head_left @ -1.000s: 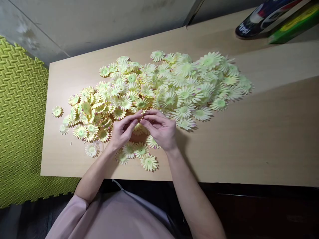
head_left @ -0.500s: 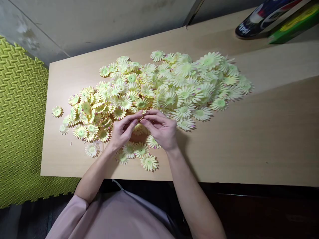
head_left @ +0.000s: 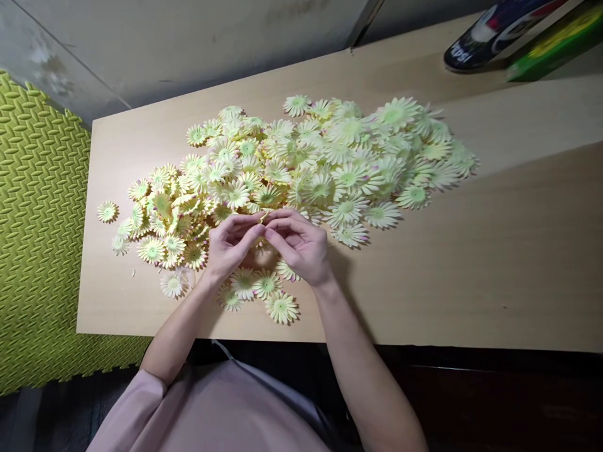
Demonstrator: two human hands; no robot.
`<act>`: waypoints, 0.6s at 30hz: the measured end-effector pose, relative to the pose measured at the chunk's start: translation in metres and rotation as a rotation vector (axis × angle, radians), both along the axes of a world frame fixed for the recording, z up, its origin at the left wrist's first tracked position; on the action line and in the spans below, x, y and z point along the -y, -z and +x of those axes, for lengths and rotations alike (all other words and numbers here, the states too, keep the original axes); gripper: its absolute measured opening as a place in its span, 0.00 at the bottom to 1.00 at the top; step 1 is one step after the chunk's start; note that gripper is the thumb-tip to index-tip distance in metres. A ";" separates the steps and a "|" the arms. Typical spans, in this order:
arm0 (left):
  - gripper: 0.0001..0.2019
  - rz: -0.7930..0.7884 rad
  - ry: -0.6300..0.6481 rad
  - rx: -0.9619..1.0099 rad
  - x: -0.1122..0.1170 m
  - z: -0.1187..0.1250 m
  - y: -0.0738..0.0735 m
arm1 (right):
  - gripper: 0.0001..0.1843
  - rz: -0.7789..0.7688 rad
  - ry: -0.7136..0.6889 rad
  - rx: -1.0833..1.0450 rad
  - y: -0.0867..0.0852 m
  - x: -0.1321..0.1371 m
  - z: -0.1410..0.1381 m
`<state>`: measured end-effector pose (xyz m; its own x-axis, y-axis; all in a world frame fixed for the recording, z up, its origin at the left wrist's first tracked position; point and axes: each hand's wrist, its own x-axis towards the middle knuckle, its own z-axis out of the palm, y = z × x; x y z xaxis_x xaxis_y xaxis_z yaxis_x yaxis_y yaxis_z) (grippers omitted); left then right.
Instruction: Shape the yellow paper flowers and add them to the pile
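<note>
My left hand (head_left: 232, 246) and my right hand (head_left: 301, 245) meet at the fingertips above the near side of a heap of artificial daisy heads (head_left: 346, 179). Between their pinched thumbs and fingers is a small yellow flower head (head_left: 264, 215), mostly hidden by the fingers. The heap's petals are pale yellow with green centres, some with pink tips. Several loose flower heads (head_left: 281, 307) lie on the table below my wrists. One single flower head (head_left: 108, 211) sits apart at the far left.
The wooden table (head_left: 471, 270) stands against a grey wall (head_left: 198, 44). A dark Pepsi can (head_left: 485, 37) and a green box (head_left: 556, 47) are at the back right. A yellow-green foam mat (head_left: 42, 238) rises along the left edge.
Both hands have shifted slightly left and their thumbs have drawn closer together. A bit more of the yellow flower piece shows above the fingertips. The heap is unchanged.
</note>
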<state>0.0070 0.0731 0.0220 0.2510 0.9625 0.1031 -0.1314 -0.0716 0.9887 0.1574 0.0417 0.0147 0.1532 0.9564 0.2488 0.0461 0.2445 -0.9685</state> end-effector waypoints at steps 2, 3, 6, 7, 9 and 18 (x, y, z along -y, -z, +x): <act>0.11 -0.016 -0.036 -0.011 -0.001 0.000 0.000 | 0.06 0.010 -0.018 -0.017 -0.002 0.000 -0.001; 0.11 -0.024 -0.047 -0.019 -0.002 -0.001 0.000 | 0.06 0.011 -0.023 -0.025 -0.002 0.000 -0.001; 0.13 -0.092 -0.051 -0.001 -0.003 -0.001 0.001 | 0.07 -0.012 -0.025 -0.046 -0.003 0.001 0.000; 0.14 -0.132 -0.042 0.031 -0.003 -0.001 0.002 | 0.08 -0.023 -0.025 -0.056 -0.003 0.001 0.000; 0.15 -0.231 -0.013 0.121 -0.004 0.000 0.004 | 0.08 -0.036 -0.029 -0.092 -0.003 0.002 0.002; 0.16 -0.547 0.050 0.386 -0.006 0.006 0.004 | 0.12 -0.083 -0.068 -0.290 0.001 -0.001 0.003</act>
